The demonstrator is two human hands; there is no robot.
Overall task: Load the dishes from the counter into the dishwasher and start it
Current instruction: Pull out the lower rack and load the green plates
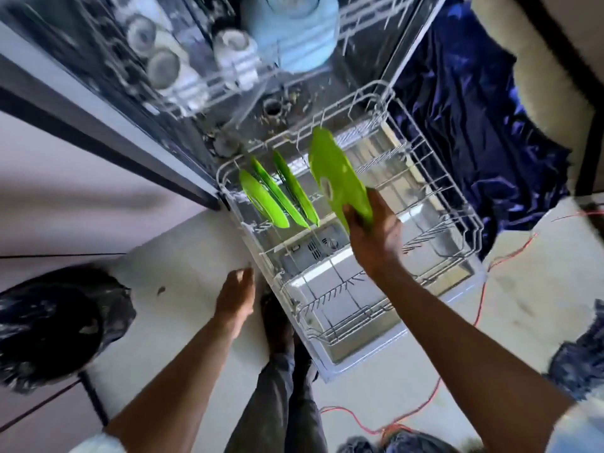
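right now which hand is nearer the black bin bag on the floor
Left. The left hand hangs open left of the lower rack, on the side of the black bin bag; the right hand grips a green plate over the rack, farther off.

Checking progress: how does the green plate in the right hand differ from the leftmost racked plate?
The held plate is gripped by the right hand above the lower rack; the leftmost racked plate stands slotted, untouched. The held plate looks bigger than the racked one. Both are green, on edge.

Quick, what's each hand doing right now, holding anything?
Left hand: open, holding nothing.
Right hand: gripping a green plate over the lower rack.
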